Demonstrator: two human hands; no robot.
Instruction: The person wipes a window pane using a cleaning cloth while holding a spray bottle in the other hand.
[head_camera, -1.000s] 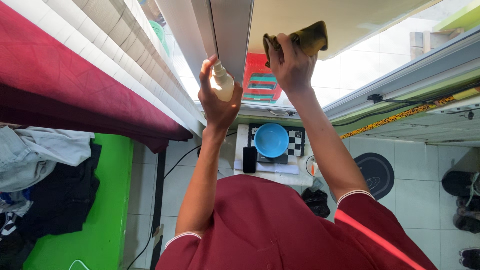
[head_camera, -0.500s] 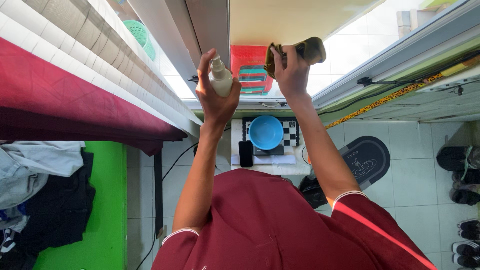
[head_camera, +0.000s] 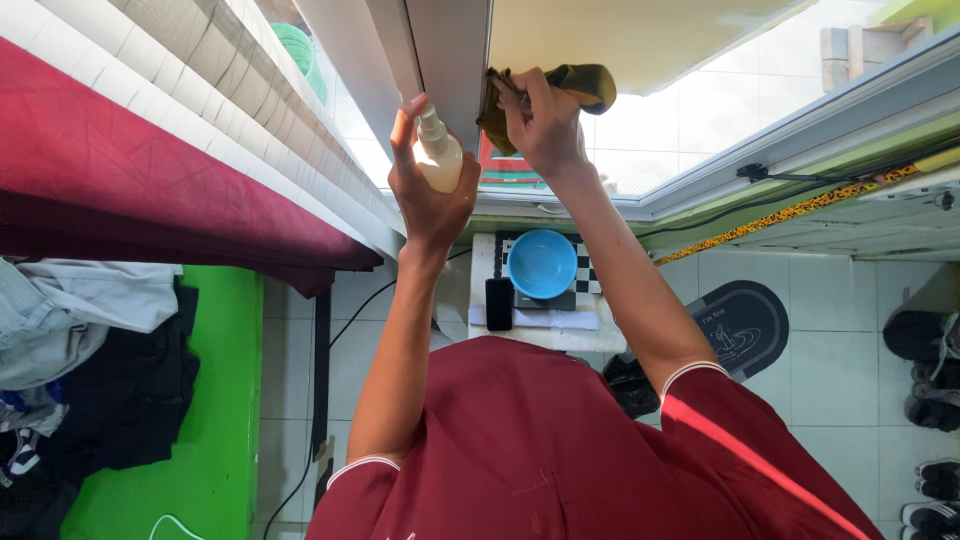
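Left hand (head_camera: 428, 195): gripping a small pale spray bottle (head_camera: 438, 155); the fingers are closing fully around the bottle body, and the index finger is lying over the nozzle head at the top.
Spray bottle position: sitting upright within the left palm, nozzle end projecting above the curled fingers, just beside the grey window frame (head_camera: 450, 60).
Right hand (head_camera: 540, 125): clenching an olive-yellow cloth (head_camera: 570, 85); the fingers are folding tightly over the bunched fabric.
Cloth position: lying under and ahead of the right fingers, pressing against the window pane (head_camera: 640, 40) next to the frame; a loose end is sticking out to the right of the knuckles.
Hand spacing: the two hands are working near each other, with the frame edge between them.
Below the arms: a blue bowl (head_camera: 542, 264) is standing on a small white table (head_camera: 480, 290) with a dark phone (head_camera: 499, 304) just beside it.
Left of view: a dark red curtain (head_camera: 150, 180) is hanging beside the window.
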